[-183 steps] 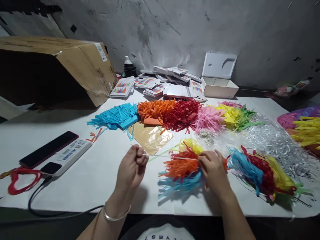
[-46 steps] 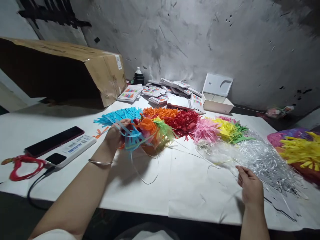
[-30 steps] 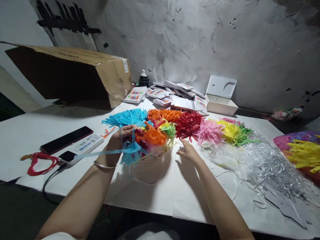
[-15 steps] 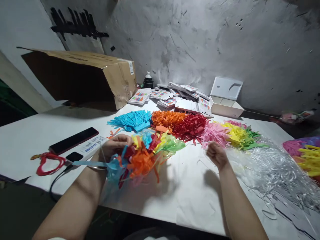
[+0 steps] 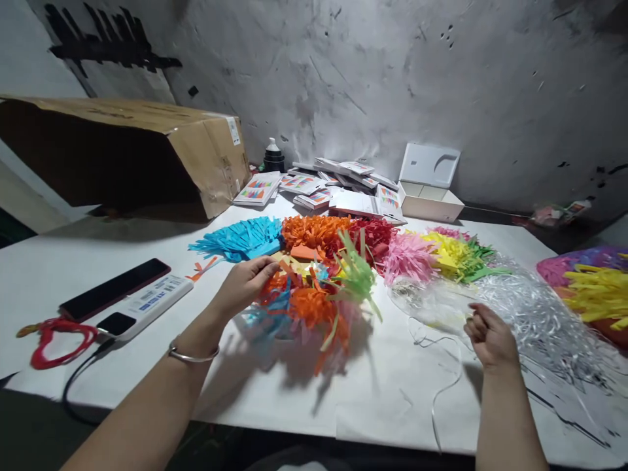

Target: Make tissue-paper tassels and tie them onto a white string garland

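Observation:
My left hand (image 5: pixel 250 281) pinches the upper left end of a multicoloured tissue tassel bunch (image 5: pixel 314 304), mostly orange with blue, pink and light green strands, hanging over the white table. On the right, my right hand (image 5: pixel 490 337) is closed with curled fingers beside a clear plastic bag (image 5: pixel 436 304); what it holds, if anything, is too small to name. A thin pale string (image 5: pixel 458 373) runs across the table to the left of it. Behind the bunch lie blue (image 5: pixel 240 239), orange (image 5: pixel 316 234), red (image 5: pixel 375 237), pink (image 5: pixel 409 257) and yellow (image 5: pixel 454 255) tassel piles.
A large open cardboard box (image 5: pixel 210 154) stands at the back left. Flat printed boxes (image 5: pixel 353 196) are heaped by an open white box (image 5: pixel 432 201). A power bank (image 5: pixel 157 301), phone (image 5: pixel 115 288) and red cord (image 5: pixel 63 343) lie left; silver strands (image 5: pixel 544 320) spread right.
My right hand has moved right and nearer, away from the bunch. My left hand has shifted slightly right, and the bunch's light green strands now stand up at its right. The camera view has shifted.

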A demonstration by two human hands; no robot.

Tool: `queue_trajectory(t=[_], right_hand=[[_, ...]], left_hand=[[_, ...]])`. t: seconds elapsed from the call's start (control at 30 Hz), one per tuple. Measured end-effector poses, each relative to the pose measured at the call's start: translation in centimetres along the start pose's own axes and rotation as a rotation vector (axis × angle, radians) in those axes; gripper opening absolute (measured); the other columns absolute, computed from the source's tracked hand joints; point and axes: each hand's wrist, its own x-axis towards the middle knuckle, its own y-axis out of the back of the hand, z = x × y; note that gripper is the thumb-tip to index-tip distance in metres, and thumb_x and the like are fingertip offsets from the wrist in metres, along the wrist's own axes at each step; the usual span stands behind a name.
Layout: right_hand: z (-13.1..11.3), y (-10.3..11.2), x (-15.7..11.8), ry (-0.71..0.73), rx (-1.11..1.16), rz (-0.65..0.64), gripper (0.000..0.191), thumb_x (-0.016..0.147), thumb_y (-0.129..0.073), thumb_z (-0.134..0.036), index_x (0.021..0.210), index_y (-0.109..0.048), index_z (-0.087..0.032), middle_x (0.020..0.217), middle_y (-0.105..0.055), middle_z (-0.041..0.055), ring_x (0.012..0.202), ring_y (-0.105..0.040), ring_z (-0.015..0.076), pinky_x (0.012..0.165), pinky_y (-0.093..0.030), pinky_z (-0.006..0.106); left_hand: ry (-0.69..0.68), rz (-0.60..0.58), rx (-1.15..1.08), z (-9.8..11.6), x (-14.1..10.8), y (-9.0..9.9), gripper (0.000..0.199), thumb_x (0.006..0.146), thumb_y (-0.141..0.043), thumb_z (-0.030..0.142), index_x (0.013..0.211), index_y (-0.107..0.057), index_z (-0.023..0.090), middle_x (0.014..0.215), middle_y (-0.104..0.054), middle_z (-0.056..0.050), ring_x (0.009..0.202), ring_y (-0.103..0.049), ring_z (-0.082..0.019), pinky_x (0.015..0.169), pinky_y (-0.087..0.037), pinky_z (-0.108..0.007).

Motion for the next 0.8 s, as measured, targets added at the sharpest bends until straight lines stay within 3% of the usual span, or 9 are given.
queue_trajectory(t=[0.13,0.23,0.3,0.4,0.53,0.63,0.73,0.8], right_hand=[[2.1,0.4,-0.4,-0.041,-0.356,0.054,0.030,0.064,-0.075,-0.048,0.058,-0.065,-0.021,0.045,-0.043,-0.0035,0.050,-0.044,0.0162,0.053,-0.035,0.031],[2.1,-0.7,-0.6,0.010,-0.514,0.072,0.019,0.065,-0.070,-0.038,0.068,-0.068,-0.020,0.074,-0.064,0.0093,0.087,-0.058,0.0305,0.080,-0.044,0.043],[1.7,-2.8,-0.8,0.070,-0.549,-0.009,0.025,0.070,-0.065,-0.036,0.086,-0.072,-0.019,0.101,-0.067,0.0143,0.109,-0.055,0.0339,0.097,-0.039,0.049],[1.4,-7.4,-1.3,0.139,-0.527,-0.271,0.030,0.076,-0.062,-0.035,0.100,-0.073,-0.022,0.115,-0.068,0.0105,0.115,-0.056,0.0296,0.107,-0.037,0.047],[2.0,-13.6,-1.8,0.139,-0.459,-0.558,0.040,0.069,-0.069,-0.023,0.110,-0.071,-0.021,0.122,-0.068,0.0099,0.118,-0.058,0.0286,0.107,-0.039,0.045],[2.3,-16.9,-1.9,0.103,-0.386,-0.726,0.051,0.065,-0.073,-0.017,0.115,-0.068,-0.019,0.119,-0.068,0.0096,0.109,-0.062,0.0261,0.097,-0.045,0.043],[1.6,-18.4,-1.7,0.058,-0.295,-0.877,0.027,0.071,-0.072,-0.023,0.098,-0.072,-0.018,0.091,-0.071,0.0036,0.082,-0.063,0.0187,0.075,-0.049,0.031],[0.4,-18.0,-1.5,0.019,-0.239,-0.939,0.017,0.076,-0.070,-0.031,0.084,-0.072,-0.016,0.073,-0.064,0.0001,0.065,-0.055,0.0140,0.061,-0.042,0.026]], left_hand=[[0.048,-0.006,-0.065,-0.5,-0.1,-1.3,0.042,0.084,-0.054,0.056,0.085,-0.071,0.018,0.060,-0.062,0.000,0.056,-0.052,-0.017,0.053,-0.036,-0.024],[0.056,-0.005,-0.109,-0.7,-0.3,-1.8,0.046,0.083,-0.056,0.062,0.085,-0.071,0.018,0.067,-0.067,-0.002,0.063,-0.058,-0.020,0.058,-0.042,-0.025],[0.046,-0.005,-0.139,-0.8,-0.5,-1.9,0.048,0.081,-0.059,0.065,0.085,-0.072,0.019,0.077,-0.072,-0.004,0.073,-0.062,-0.023,0.065,-0.047,-0.026],[0.036,-0.004,-0.181,-0.8,-0.8,-2.0,0.051,0.076,-0.062,0.070,0.082,-0.073,0.021,0.084,-0.075,-0.005,0.083,-0.065,-0.026,0.075,-0.050,-0.028],[0.039,0.016,-0.259,-1.0,-1.1,-2.1,0.052,0.074,-0.066,0.070,0.082,-0.073,0.020,0.087,-0.076,-0.007,0.085,-0.066,-0.026,0.077,-0.051,-0.028],[0.056,0.009,-0.322,-1.4,-1.5,-1.9,0.049,0.074,-0.069,0.067,0.083,-0.073,0.019,0.085,-0.075,-0.007,0.080,-0.065,-0.024,0.073,-0.051,-0.027],[0.080,0.030,-0.370,-1.8,-1.8,-1.5,0.046,0.072,-0.072,0.065,0.081,-0.073,0.019,0.082,-0.074,-0.006,0.075,-0.064,-0.022,0.068,-0.051,-0.026],[0.105,0.070,-0.391,-2.2,-2.0,-1.2,0.044,0.071,-0.073,0.063,0.080,-0.072,0.019,0.078,-0.073,-0.006,0.071,-0.063,-0.021,0.063,-0.050,-0.026]])
